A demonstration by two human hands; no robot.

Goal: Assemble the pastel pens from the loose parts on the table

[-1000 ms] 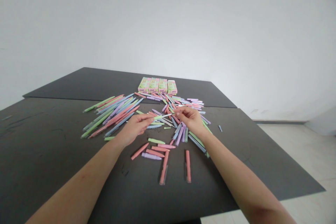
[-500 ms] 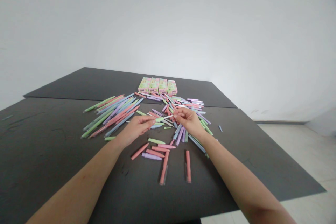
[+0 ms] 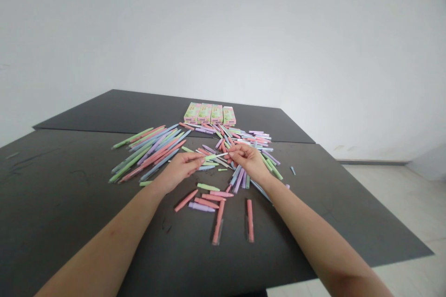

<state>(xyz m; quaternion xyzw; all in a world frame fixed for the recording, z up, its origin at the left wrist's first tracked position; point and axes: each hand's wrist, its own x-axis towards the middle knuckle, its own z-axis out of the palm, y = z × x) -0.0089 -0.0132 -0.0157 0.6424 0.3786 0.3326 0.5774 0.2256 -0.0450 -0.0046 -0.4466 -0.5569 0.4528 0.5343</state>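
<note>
My left hand [image 3: 177,170] is closed on a light green pen barrel piece [image 3: 210,158]. A thin white pen refill [image 3: 221,155] runs from that piece to my right hand [image 3: 250,161], whose thumb and fingers pinch its other end. Refill and green piece are in line, held just above the table. Whether the refill's tip is inside the green piece is too small to tell. Below my hands lie several short pen pieces, among them a green one [image 3: 208,187], a purple one [image 3: 201,207] and a red one [image 3: 186,200].
Assembled-looking pens [image 3: 153,153] lie in a pile at the left. Loose barrels and refills [image 3: 240,137] are scattered behind and right of my hands. Several small boxes [image 3: 205,113] stand at the back. Two red barrels with clear ends, one on the right [image 3: 250,218], lie near me on the dark table [image 3: 167,250].
My hands, with the refill and green piece, have shifted very slightly left. Both grips stay the same, and the pens on the table stay in place.
</note>
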